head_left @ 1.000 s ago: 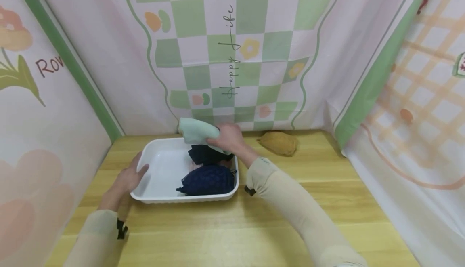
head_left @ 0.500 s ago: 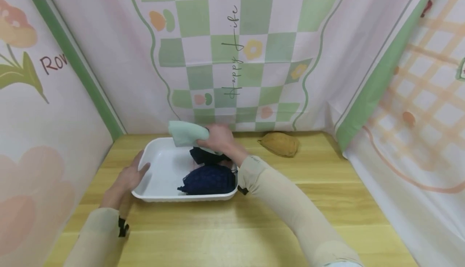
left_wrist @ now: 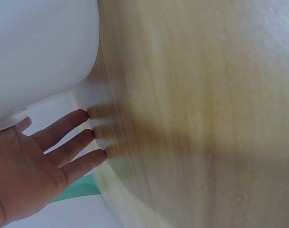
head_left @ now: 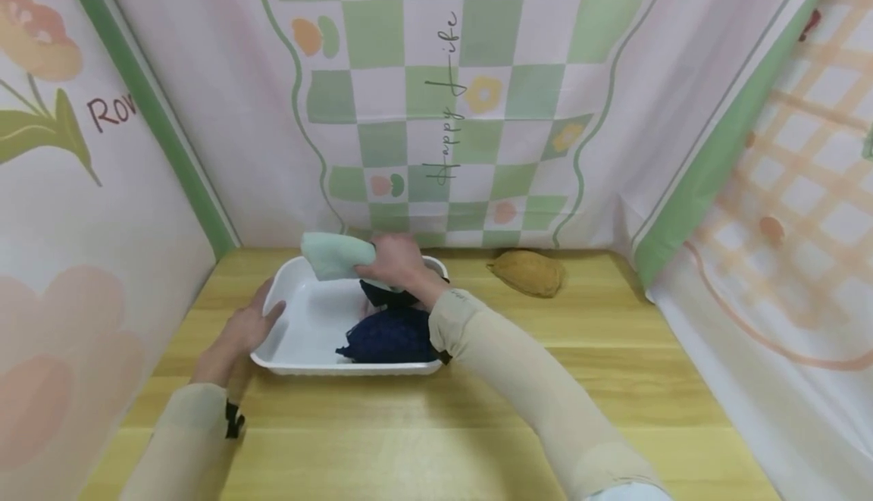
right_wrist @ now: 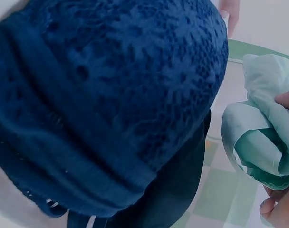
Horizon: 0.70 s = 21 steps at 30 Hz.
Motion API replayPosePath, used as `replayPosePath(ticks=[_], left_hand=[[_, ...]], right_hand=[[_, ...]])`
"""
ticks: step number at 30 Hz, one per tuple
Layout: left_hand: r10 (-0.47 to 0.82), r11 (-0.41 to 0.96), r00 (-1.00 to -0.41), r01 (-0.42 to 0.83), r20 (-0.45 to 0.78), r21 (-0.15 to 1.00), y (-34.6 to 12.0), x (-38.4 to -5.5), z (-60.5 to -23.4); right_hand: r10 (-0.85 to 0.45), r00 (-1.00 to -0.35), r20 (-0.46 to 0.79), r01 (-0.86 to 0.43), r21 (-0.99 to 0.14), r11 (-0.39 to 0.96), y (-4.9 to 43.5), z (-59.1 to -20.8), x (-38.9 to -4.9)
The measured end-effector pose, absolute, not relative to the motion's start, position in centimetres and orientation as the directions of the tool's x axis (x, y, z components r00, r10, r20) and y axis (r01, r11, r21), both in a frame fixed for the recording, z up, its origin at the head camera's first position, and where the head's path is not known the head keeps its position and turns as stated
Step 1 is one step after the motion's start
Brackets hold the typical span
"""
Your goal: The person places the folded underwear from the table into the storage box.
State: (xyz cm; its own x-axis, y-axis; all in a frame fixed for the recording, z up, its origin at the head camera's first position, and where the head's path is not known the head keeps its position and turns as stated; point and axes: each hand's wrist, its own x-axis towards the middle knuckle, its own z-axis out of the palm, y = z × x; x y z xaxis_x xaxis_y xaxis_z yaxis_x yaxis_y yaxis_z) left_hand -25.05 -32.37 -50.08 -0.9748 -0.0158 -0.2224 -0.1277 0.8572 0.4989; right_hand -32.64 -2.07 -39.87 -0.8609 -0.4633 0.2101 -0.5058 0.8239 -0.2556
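Observation:
My left hand (head_left: 247, 327) holds the left rim of a white tray (head_left: 307, 370), its thumb over the rim. In the left wrist view the other fingers (left_wrist: 71, 145) stretch outside the tray's wall, tips at the wood. My right hand (head_left: 398, 262) pinches a folded, soft mint-green garment (head_left: 334, 256) with a rounded, cup-like fold, raised over the tray's back part. Below it lies a folded black garment (head_left: 392, 294), partly hidden by the hand. In front of that, a folded navy lace bra (head_left: 392, 336) lies in the tray; it fills much of the right wrist view.
A folded mustard-yellow garment (head_left: 530, 272) lies on the wooden table (head_left: 511, 455) at the back right. The tray's left half shows its bare white floor. Patterned curtains (head_left: 477, 107) close in the table's back and both sides.
My right hand has moved left with the mint-green garment, further over the tray. My left hand stays at the tray's left rim. The head view has shifted slightly.

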Motion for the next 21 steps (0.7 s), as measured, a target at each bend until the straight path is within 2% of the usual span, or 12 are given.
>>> replayPosePath(ticks=[7,14,21], left_hand=[[0.004,0.854,-0.983,-0.093,-0.184,0.512,-32.5,-25.0,-50.1],[0.004,0.847,-0.984,-0.091,-0.177,0.523,-32.4,-25.0,-50.0],[-0.001,0.858,-0.985,-0.091,-0.175,0.506,-32.3,-24.9,-49.8]], right_hand=[[-0.508,-0.845,0.166,-0.531,-0.152,0.834,-3.8,-40.0,-32.9],[-0.506,-0.861,0.061,-0.509,-0.13,0.851,-5.5,-40.1,-32.9],[-0.507,-0.862,0.007,-0.503,-0.133,0.854,-7.0,-40.6,-32.7]])
